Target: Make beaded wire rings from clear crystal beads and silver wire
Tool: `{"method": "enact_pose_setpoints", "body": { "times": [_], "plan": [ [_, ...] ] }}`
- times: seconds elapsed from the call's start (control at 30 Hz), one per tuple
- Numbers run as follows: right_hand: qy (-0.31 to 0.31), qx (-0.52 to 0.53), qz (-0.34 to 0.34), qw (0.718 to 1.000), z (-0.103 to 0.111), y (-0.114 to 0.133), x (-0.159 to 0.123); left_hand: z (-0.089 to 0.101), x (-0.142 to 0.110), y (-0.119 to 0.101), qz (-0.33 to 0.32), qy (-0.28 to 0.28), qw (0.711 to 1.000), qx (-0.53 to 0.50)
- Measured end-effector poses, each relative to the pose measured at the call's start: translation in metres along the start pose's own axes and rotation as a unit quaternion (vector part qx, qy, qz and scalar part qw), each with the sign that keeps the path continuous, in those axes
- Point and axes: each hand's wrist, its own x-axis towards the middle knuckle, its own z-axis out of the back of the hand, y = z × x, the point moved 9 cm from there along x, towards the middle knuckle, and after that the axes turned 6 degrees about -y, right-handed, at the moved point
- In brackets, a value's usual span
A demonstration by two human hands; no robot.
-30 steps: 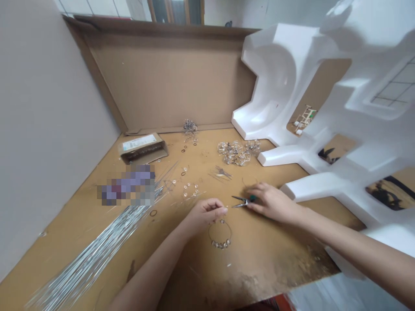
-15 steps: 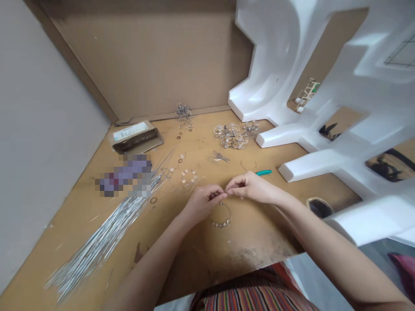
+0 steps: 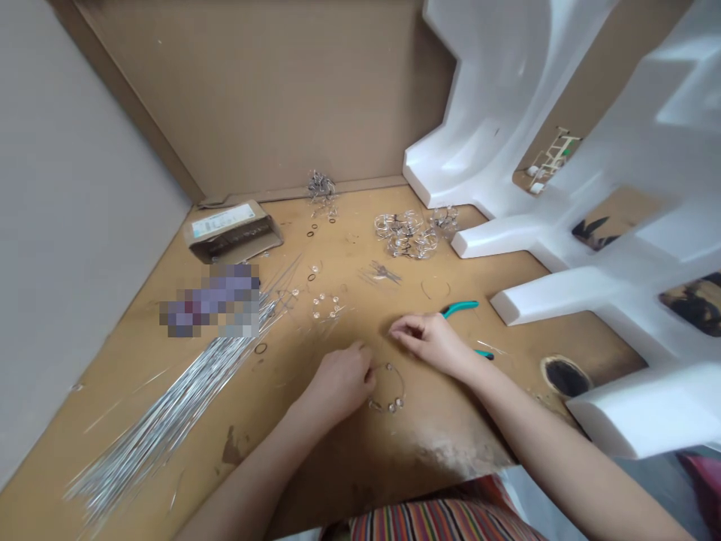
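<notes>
1. The right hand (image 3: 435, 342) obscures the jaws of teal-handled pliers (image 3: 462, 306).
2. Curled left fingers (image 3: 369, 377) mask part of a beaded wire ring (image 3: 399, 403).
3. Pixelation blurs a purple object (image 3: 217, 298).
4. The frame crops a striped garment (image 3: 439, 524).

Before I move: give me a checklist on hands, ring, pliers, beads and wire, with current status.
1. Hands apart: ok, a gap shows between left hand and right hand.
2. Left fingers' grip on beaded wire ring: cannot tell, the fingers are at its edge and fingertips are hidden.
3. Pliers fully visible: not ok, the right hand and wrist cover part; the teal handles show.
4. Loose clear beads in view: ok, beyond the left hand.
5. Wire bundle clear of left forearm: ok, bare table between.
</notes>
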Motion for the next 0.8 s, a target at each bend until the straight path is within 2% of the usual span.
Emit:
{"method": "enact_pose_setpoints", "body": {
  "times": [0.1, 0.17, 0.3, 0.47, 0.57, 0.8],
  "plan": [
    [0.003, -0.062, 0.080, 0.995, 0.001, 0.015, -0.005, 0.000, 0.001, 0.002, -0.004, -0.013, 0.997, -0.075],
    [0.019, -0.083, 0.100, 0.991, -0.001, 0.021, -0.008, -0.001, 0.001, 0.005, 0.000, -0.008, 0.990, -0.138],
    [0.040, -0.059, 0.098, 0.993, -0.002, 0.025, -0.009, -0.007, 0.001, 0.008, 0.018, 0.012, 0.969, -0.246],
    [0.062, 0.015, 0.047, 0.997, -0.003, 0.014, -0.007, -0.016, 0.000, 0.008, 0.037, 0.039, 0.931, -0.362],
    [0.059, 0.026, 0.031, 0.997, -0.002, 0.010, -0.006, -0.019, 0.000, 0.006, 0.036, 0.053, 0.919, -0.389],
    [0.024, -0.016, 0.062, 0.998, 0.005, 0.015, -0.005, -0.017, -0.001, 0.005, 0.022, 0.058, 0.918, -0.391]
  ]
}}
